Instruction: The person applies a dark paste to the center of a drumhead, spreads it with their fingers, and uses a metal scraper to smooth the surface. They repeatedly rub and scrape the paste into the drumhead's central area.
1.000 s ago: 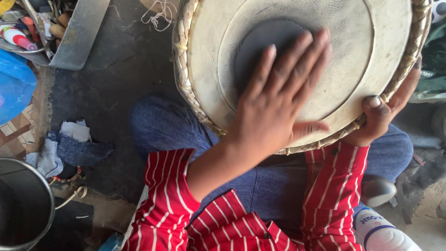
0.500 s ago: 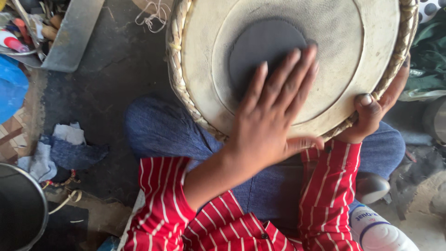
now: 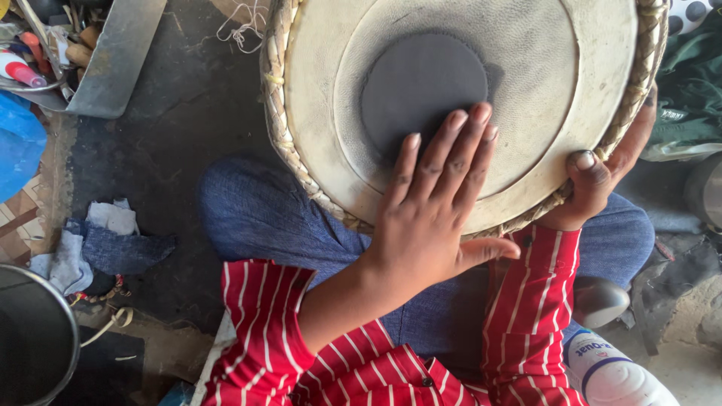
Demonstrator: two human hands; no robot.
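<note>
Drum (image 3: 526,113) rim — right hand (image 3: 594,180) grip, left hand (image 3: 429,218) flat

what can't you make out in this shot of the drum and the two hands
Head view only:
- Drum: its top is cut off by the frame edge; its body is hidden beneath the skin.
- Right hand: only the thumb and part of the palm show; its fingers curl behind the rim.
- Left hand: covers part of the dark centre patch.
- White bottle: cut off at the bottom edge.
</note>
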